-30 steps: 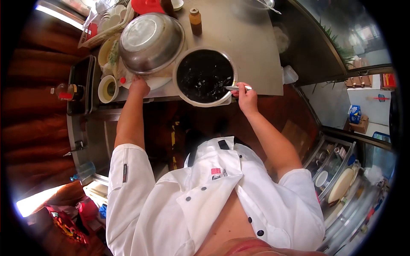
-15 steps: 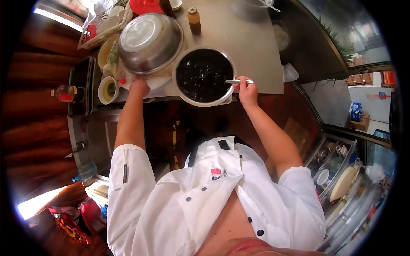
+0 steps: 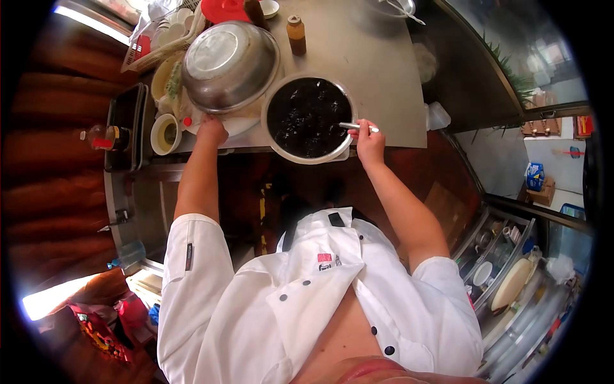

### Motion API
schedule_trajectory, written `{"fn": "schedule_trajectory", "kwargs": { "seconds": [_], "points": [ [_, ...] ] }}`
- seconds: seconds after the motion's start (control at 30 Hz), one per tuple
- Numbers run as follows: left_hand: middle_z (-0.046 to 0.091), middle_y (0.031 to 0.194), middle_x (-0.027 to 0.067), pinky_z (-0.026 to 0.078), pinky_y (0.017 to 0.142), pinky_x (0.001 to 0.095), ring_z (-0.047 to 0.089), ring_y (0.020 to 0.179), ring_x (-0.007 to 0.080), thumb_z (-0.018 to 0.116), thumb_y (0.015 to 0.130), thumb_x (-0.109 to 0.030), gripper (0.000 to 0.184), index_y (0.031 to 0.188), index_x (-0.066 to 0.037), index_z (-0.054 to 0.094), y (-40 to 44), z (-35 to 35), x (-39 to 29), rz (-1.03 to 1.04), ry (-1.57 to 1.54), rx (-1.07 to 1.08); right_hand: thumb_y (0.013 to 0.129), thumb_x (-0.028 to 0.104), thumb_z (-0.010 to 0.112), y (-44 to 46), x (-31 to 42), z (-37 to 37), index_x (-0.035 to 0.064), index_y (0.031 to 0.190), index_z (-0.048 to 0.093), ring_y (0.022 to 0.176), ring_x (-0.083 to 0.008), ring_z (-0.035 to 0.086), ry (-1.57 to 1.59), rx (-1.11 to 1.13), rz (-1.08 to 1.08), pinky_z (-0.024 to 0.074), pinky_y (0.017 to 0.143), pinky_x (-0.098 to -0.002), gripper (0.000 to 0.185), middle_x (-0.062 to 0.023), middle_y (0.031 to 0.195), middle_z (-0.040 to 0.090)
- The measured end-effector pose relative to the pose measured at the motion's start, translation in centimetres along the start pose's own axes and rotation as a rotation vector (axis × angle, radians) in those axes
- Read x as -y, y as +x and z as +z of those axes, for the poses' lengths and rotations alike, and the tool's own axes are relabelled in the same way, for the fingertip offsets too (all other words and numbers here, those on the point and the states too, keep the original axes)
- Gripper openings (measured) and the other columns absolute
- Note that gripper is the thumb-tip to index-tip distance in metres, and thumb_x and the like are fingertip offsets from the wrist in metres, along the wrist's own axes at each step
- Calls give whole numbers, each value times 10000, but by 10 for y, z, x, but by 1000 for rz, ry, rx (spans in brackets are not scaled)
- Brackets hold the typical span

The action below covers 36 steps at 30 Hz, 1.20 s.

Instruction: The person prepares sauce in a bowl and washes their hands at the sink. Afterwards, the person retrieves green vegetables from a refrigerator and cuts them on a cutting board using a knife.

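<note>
A round metal pot full of dark, glossy stuff stands at the counter's front edge. My right hand grips the handle of a metal utensil at the pot's right rim; the utensil's far end points into the pot. Left of the pot, an upturned steel basin rests over a pale board. My left hand is at the board's front edge, just below the basin; its fingers are mostly hidden, so its grip cannot be made out. A small red cap lies beside it.
A brown bottle stands behind the pot on the steel counter. A cream bowl, dark trays and a basket of dishes are at the left. Shelves with dishes stand at lower right.
The utensil in my right hand has shifted about the pot's right side, and the surface of the dark contents has changed. My left hand stays in place. The view has shifted slightly.
</note>
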<state>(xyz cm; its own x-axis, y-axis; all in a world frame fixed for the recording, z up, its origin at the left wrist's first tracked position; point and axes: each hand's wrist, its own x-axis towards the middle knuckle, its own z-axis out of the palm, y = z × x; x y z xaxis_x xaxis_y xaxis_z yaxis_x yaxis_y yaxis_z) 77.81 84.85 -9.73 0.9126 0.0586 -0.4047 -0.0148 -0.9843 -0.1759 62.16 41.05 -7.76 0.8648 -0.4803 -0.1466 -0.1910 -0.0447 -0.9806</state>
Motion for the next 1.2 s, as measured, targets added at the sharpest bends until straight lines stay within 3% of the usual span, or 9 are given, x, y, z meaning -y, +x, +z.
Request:
{"fn": "schedule_trajectory", "kwargs": {
  "seconds": [0.03,0.23,0.3,0.4,0.83,0.9,1.03,1.1,1.2],
  "points": [
    [276,1539,292,349,1145,390,315,1432,380,517,859,-165,685,1447,121,312,0,-1,1,-6,0,-2,1025,260,502,-3,-1,-1,-42,1020,654,647,-142,688,-50,85,13,546,631,-268,338,-117,738,721],
    [280,1537,296,342,1149,387,298,1440,381,510,861,-171,672,1435,130,333,-4,-9,-3,0,-41,11,1020,250,510,1,-1,-5,-45,1005,659,645,-145,687,-38,86,-20,549,638,-270,331,-117,734,718],
    [269,1548,294,333,1153,383,280,1452,377,509,862,-180,681,1438,136,328,-8,-19,-6,5,-3,119,1023,248,515,-2,-1,-4,-46,1011,658,655,-146,692,-38,134,5,558,641,-275,327,-117,729,711],
    [270,1554,288,333,1152,376,277,1455,371,507,865,-187,690,1448,131,318,3,-4,-1,37,95,70,1024,256,519,2,7,-9,-47,1018,656,655,-141,691,-7,26,31,557,638,-273,333,-110,733,712],
    [226,1576,267,369,1129,397,288,1454,360,527,857,-155,706,1475,95,298,8,1,-1,-31,4,71,1019,246,512,0,6,-8,-55,1029,649,680,-151,693,4,95,6,552,647,-268,331,-117,766,713],
    [262,1516,374,278,1178,373,294,1440,412,459,865,-187,707,1424,202,269,-8,-21,-8,-1,9,118,1019,248,513,-1,3,-9,-55,1028,649,687,-154,697,19,93,32,553,648,-268,333,-119,766,712],
    [277,1509,373,308,1161,383,326,1421,414,464,859,-190,703,1413,204,285,-2,-8,-4,48,68,91,1019,252,520,-9,-8,-9,-56,1033,649,679,-157,699,23,129,2,554,647,-262,335,-117,775,718],
    [261,1566,263,377,1122,385,340,1429,359,525,847,-148,666,1446,91,359,5,1,-3,-55,-39,45,1019,254,522,-9,-9,-11,-56,1033,651,673,-157,699,19,135,0,556,648,-262,335,-114,780,720],
    [287,1557,261,377,1122,385,359,1420,353,525,849,-151,672,1452,90,351,11,2,3,60,122,111,1019,255,526,-15,-11,-8,-44,1019,657,681,-154,700,13,126,24,557,664,-262,326,-112,765,719]
  ]
}}
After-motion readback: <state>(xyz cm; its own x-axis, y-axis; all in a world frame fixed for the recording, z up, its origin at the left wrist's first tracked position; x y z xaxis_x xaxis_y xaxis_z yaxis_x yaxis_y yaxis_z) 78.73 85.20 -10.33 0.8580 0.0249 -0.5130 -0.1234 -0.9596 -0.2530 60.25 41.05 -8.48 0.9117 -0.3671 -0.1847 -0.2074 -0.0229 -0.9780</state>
